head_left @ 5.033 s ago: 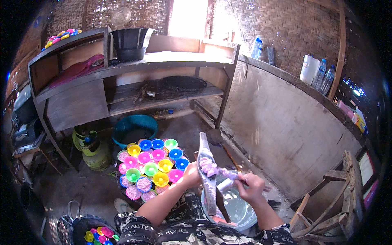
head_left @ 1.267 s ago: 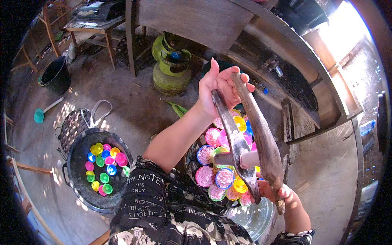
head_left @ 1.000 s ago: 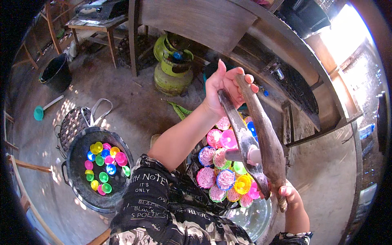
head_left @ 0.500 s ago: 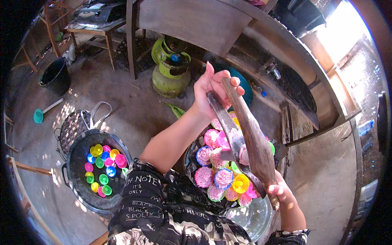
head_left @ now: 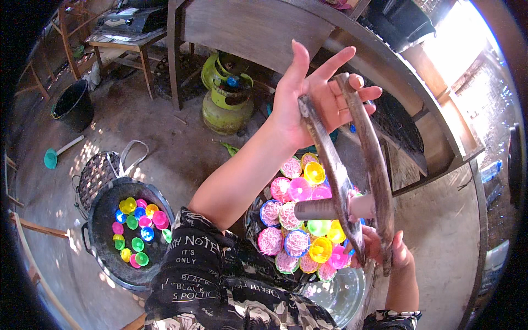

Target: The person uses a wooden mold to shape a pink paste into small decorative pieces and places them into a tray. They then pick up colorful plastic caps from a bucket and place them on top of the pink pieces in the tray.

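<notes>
A wooden hand press (head_left: 375, 159) is held up at chest height: two long dark bars, spread apart, with a tube (head_left: 319, 209) between them and a pale pink plug or dough at its right end. My left hand (head_left: 313, 93) is open at the upper ends, palm showing, thumb and index finger stretched out, the bars lying against palm and fingers. My right hand (head_left: 393, 256) grips the lower ends. Beneath is a heap of coloured plastic cups (head_left: 320, 249), many topped with pink-white noodle-like strands (head_left: 271, 241); others look bare.
At left, a black basin (head_left: 104, 264) holds loose coloured cups (head_left: 147, 234), beside a woven basket (head_left: 91, 179). A clear bowl (head_left: 352, 297) sits near my lap. Ahead are green gas cylinders (head_left: 228, 113) and a wooden bench (head_left: 247, 27). A dark bucket (head_left: 74, 107) and green dipper (head_left: 51, 158) stand far left.
The press's bars have spread apart and shifted right, showing the tube between them. My left hand has risen, its fingers opening out. My right hand stays at the lower ends, slightly higher.
</notes>
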Motion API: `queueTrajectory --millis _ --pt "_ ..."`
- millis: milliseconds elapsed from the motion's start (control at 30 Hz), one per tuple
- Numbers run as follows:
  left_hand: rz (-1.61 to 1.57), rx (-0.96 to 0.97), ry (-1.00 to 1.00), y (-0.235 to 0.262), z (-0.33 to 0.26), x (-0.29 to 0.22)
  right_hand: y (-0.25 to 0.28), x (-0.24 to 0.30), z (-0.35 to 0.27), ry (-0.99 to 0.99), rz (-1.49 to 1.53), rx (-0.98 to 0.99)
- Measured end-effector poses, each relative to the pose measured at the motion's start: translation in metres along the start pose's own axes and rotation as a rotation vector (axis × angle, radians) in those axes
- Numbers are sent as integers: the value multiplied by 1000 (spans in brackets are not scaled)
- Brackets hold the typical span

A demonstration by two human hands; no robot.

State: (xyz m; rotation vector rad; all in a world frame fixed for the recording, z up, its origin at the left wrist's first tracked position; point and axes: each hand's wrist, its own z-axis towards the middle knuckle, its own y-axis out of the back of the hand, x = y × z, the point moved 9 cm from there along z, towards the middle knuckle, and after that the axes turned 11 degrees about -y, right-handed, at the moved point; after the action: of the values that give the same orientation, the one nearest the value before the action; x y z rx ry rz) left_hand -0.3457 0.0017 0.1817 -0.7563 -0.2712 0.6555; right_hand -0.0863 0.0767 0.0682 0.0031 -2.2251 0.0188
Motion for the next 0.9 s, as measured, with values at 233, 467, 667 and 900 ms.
queueTrajectory --millis 233,467,667,900 --pt "46 -39 -85 66 13 1 57 -20 41 -105 172 -110" --pt "104 -200 -158 112 -19 -8 66 -22 49 -130 150 -237" --pt "175 -262 -196 118 -13 -31 48 15 61 1 7 -304" --pt "157 -393 -178 133 -18 -16 59 17 47 -56 -129 -432"
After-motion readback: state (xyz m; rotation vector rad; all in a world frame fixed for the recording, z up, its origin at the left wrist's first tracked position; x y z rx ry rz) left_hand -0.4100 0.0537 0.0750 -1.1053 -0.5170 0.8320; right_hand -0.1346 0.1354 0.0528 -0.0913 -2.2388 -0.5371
